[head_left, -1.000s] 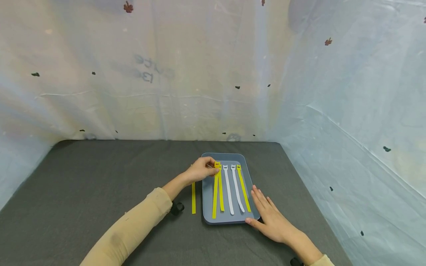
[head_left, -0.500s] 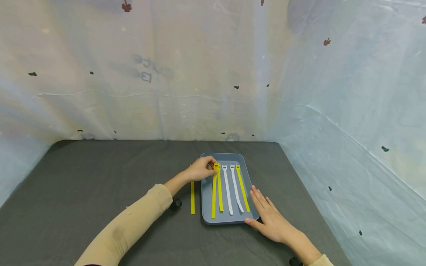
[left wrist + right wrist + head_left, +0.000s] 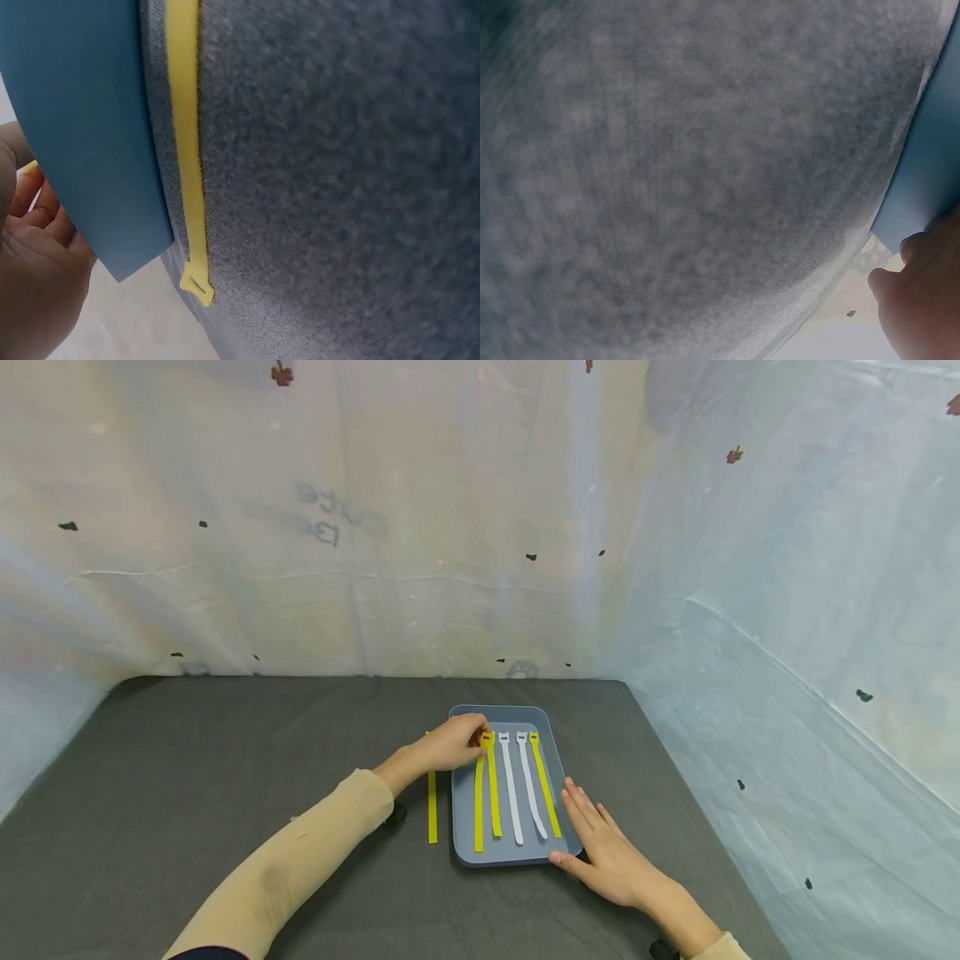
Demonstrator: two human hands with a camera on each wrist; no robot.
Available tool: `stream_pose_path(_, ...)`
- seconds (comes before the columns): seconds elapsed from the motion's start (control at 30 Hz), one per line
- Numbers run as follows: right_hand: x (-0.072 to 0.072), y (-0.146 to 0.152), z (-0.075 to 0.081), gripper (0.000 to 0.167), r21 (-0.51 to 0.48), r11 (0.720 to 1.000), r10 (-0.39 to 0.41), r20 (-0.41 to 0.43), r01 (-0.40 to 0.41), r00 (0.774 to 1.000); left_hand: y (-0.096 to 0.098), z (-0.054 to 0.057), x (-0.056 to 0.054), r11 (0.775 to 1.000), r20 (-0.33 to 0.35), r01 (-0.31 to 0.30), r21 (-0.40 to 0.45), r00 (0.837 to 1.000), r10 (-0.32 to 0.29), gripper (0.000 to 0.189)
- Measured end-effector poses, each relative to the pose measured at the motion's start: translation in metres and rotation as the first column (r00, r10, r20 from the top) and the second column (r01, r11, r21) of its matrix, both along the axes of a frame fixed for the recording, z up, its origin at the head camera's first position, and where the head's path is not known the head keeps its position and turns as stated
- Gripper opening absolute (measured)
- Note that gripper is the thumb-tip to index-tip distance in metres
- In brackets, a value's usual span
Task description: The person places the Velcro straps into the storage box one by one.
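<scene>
My left hand reaches over the left rim of a blue-grey tray and pinches the head end of a yellow hook-and-loop cable tie. That tie lies lengthwise in the tray, leftmost in the row. To its right are another yellow tie, a white tie, a second white tie and a yellow tie at the right. With straight fingers, my right hand rests against the tray's lower right edge. In the left wrist view, the tray wall partly hides my left fingers.
One more yellow tie lies on the dark grey cloth just left of the tray, partly under my left wrist. Pale plastic sheeting hangs behind the table and along its right side.
My left hand has lowered the pinched tie's head slightly, and the tie now lies flatter and apart from its neighbour along its length. My right hand stays at the tray edge.
</scene>
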State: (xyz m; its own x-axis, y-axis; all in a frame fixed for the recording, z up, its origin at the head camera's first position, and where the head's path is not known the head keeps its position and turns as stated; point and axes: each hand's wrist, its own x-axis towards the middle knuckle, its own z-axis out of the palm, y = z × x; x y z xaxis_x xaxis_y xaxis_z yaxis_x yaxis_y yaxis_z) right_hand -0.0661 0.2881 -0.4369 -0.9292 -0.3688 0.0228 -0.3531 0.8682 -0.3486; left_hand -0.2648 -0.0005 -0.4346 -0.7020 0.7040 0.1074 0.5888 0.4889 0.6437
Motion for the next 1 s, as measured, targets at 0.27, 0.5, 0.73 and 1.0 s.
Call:
stream_pose_path(0.27, 0.000, 0.000, -0.001, 0.097, 0.006, 1.000, 0.002, 0.001, -0.002, 1.000, 0.002, 0.000, -0.002, 0.993, -0.132, -0.039, -0.114, 0.991, 0.024, 0.032)
stream_pose_path(0.5, -0.001, 0.001, -0.003, 0.097, 0.011, 1.000, -0.009, 0.007, 0.009, 1.000, 0.003, -0.001, -0.005, 0.980, -0.161, -0.085, -0.180, 0.985, 0.056, 0.031)
stream_pose_path(0.73, -0.001, 0.001, -0.004, 0.097, 0.013, 1.000, -0.013, 0.012, 0.013, 1.000, 0.005, -0.002, -0.008, 0.966, -0.179, -0.137, -0.220, 0.979, 0.098, 0.031)
stream_pose_path(1.0, -0.001, 0.001, -0.002, 0.098, 0.015, 1.000, -0.009, 0.005, 0.009, 1.000, 0.006, -0.007, -0.013, 0.958, -0.164, -0.165, -0.233, 0.978, 0.128, 0.032)
